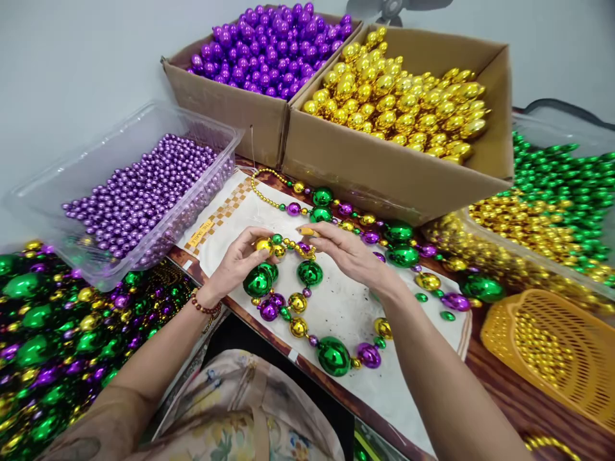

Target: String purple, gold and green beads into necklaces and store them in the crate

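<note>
A bead necklace (333,356) of large green, purple and gold beads loops over the white sheet between my forearms. My left hand (246,256) is closed on its upper left part, thumb and fingers around a gold bead. At the upper right of the loop, my right hand (343,251) pinches the strand beside a small purple bead. A small orange-yellow piece shows at its fingertips; whether it is worn or held I cannot make out. Another bead strand (402,243) runs behind my hands, from small gold beads at the left to large ones at the right.
Behind stand cardboard boxes of purple beads (269,48) and gold beads (398,96). A clear tub (192,211) of small purple beads is at left, above piled finished strands (72,346). At right are a tub of green and gold beads (552,211) and an orange basket (583,358).
</note>
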`<control>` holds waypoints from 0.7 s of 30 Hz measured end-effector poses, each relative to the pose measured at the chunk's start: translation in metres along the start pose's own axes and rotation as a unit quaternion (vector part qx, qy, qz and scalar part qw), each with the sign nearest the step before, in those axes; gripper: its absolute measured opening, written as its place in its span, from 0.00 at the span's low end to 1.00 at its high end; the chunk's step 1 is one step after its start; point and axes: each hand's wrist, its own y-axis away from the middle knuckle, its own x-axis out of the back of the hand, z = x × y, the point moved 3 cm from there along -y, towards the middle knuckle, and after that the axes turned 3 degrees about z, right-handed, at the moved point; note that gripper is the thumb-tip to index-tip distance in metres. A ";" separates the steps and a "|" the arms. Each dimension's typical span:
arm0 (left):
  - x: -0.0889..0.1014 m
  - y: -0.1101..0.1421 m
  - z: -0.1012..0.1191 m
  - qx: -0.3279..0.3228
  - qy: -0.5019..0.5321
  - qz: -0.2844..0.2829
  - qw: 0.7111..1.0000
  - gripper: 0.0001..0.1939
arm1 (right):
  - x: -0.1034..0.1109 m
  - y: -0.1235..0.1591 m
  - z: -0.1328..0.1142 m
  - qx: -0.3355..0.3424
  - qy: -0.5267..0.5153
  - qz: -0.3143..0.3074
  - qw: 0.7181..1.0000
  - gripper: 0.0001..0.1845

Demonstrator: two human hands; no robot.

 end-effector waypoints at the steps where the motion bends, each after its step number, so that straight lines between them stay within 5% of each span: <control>1: 0.001 -0.001 -0.001 0.007 0.009 -0.006 1.000 0.18 | 0.001 -0.004 -0.001 0.001 0.000 -0.022 1.000 0.19; 15: 0.009 -0.006 -0.012 0.064 0.063 -0.009 0.996 0.20 | -0.020 -0.055 0.002 -0.032 0.115 -0.046 0.992 0.29; 21: 0.011 -0.006 -0.012 0.066 0.061 -0.016 0.996 0.20 | -0.021 -0.058 0.002 0.006 0.157 -0.055 0.986 0.31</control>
